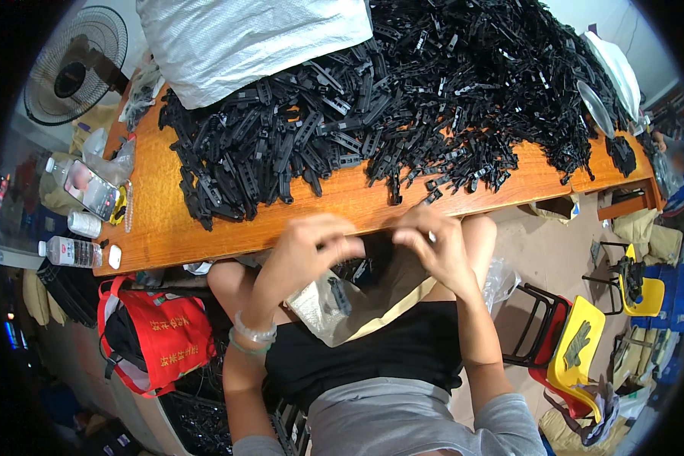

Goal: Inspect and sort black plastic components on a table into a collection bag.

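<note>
My left hand (pixel 315 245) hovers over my lap just in front of the table edge, fingers bent and thumb apart, with nothing visible between them. My right hand (pixel 432 245) is level with it, close to the table edge; its fingers are curled, slightly blurred, and I see nothing in them. Just beyond it lies a small black plastic clip-like part (pixel 432 197). Between my knees an opened beige sack (pixel 380 308) sits under both hands, with dark parts inside. Longer black plastic pieces (pixel 254 148) are heaped at left, smaller black parts (pixel 471 99) at right.
A white woven sack (pixel 258 42) covers part of the heap on the wooden table (pixel 148 216). At the left stand a phone (pixel 90 188), a water bottle (pixel 70 251) and a fan (pixel 76 67). A red bag (pixel 163 334) is beside my left leg, yellow chairs (pixel 577 349) at right.
</note>
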Demonstrator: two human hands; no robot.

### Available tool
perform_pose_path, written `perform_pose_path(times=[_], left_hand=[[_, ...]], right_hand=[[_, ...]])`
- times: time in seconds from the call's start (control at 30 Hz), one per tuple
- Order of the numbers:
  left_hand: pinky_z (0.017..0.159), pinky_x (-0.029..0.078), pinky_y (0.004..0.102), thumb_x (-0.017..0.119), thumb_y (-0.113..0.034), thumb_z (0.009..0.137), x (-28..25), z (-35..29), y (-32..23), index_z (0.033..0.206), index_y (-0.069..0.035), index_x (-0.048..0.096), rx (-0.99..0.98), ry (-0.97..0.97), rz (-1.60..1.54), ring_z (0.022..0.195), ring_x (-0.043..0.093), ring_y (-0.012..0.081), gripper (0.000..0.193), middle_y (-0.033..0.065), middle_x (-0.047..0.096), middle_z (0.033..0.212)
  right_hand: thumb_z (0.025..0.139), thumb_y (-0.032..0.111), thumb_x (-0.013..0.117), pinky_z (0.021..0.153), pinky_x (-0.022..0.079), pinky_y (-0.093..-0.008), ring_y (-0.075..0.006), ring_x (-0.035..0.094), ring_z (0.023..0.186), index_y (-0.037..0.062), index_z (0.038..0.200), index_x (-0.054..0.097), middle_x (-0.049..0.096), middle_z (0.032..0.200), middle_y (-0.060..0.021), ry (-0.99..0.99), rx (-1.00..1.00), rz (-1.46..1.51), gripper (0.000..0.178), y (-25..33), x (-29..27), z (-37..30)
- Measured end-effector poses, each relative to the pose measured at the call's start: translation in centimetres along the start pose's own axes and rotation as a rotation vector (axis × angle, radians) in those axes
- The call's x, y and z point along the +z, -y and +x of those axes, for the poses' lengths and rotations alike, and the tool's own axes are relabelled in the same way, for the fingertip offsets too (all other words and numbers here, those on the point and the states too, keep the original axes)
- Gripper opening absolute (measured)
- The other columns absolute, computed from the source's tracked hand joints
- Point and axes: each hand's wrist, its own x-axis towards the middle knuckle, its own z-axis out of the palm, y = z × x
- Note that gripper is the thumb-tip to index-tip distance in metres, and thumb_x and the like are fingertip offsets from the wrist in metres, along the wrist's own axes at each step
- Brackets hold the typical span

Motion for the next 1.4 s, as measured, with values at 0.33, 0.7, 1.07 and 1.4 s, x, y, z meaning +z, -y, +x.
perform_pose_path(times=[0.33,0.7,1.07,1.4], left_hand=[[0.066,0.051,0.0403,0.069,-0.014,0.078,-2.5,9.6,4.5,0.090,0.002,0.061,-0.122,-0.495,0.936,0.087,0.059,0.0303,0.022,0.0139,0.056,0.092],[0.070,0.051,0.0325,0.063,-0.003,0.081,0.2,5.6,2.6,0.099,0.007,0.058,0.142,-0.727,0.438,0.077,0.062,0.0241,0.021,0.0149,0.061,0.093],[0.046,0.047,0.0211,0.053,-0.010,0.094,1.7,0.1,-0.5,0.108,0.010,0.062,-0.424,-0.086,-0.760,0.055,0.059,0.0109,0.027,0.0087,0.063,0.076],[0.049,0.046,0.0233,0.062,-0.010,0.088,1.9,-0.7,-2.2,0.115,0.006,0.059,-0.284,-0.048,-0.437,0.058,0.061,0.0101,0.031,0.0065,0.065,0.073]], right_hand=[[0.071,0.015,0.072,0.073,0.044,-0.0393,-0.0301,0.054,0.082,0.0027,0.091,0.054,0.056,0.087,-0.0122,-0.243,0.032,-0.629,0.030,-1.4,3.7,4.1],[0.078,-0.003,0.066,0.051,0.047,-0.0227,-0.0102,0.057,0.061,0.0022,0.123,0.053,0.060,0.085,-0.0079,-0.339,0.181,0.093,0.047,0.3,0.9,2.8],[0.082,-0.008,0.062,0.070,0.053,-0.0244,-0.0154,0.066,0.080,-0.0045,0.102,0.061,0.064,0.090,-0.0101,0.010,0.190,0.689,0.020,2.0,1.9,0.7],[0.075,-0.009,0.067,0.070,0.051,-0.0296,-0.0233,0.065,0.082,-0.0007,0.094,0.067,0.064,0.091,-0.0118,-0.149,-0.161,0.115,0.021,2.8,2.3,0.5]])
